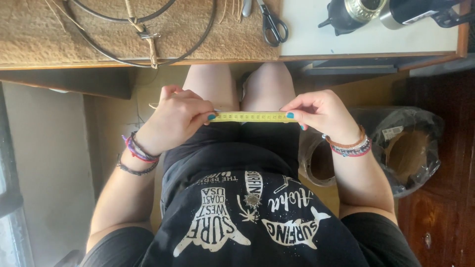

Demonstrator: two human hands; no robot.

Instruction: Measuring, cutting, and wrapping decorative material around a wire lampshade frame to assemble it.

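Seated person, view straight down over lap and desk edge.

Tape (253,117) — yellow, a short length stretched level across the lap, just above the knees (240,84) and below the desk (376,42) edge. Taut and flat, likely so its markings can be read from above; both ends are pinched, which keeps it from sagging.

Left hand (179,116): fingers curled in close, thumb and forefinger closed on the tape's left end. Knuckles up, wrist slightly cocked, forearm coming in from lower left. Cord bracelets (138,151) at the wrist. Whether spare tape is bunched inside the fist cannot be told.

Right hand (321,112): thumb and forefinger nipped on the right end, other fingers bent and loosely stacked behind. Forearm angles in from lower right; beaded bracelets (350,146) at the wrist. Both hands sit at about the same height, well apart, the tape the only thing between them.

On the desk, out of either hand's reach for now: a woven mat (59,29) carrying wire hoops (198,37) bound with fibre, scissors (272,22) at the mat's edge, and dark vessels (354,15) to the far right. On the floor beside the right forearm, rolls in a clear plastic bag (410,143).
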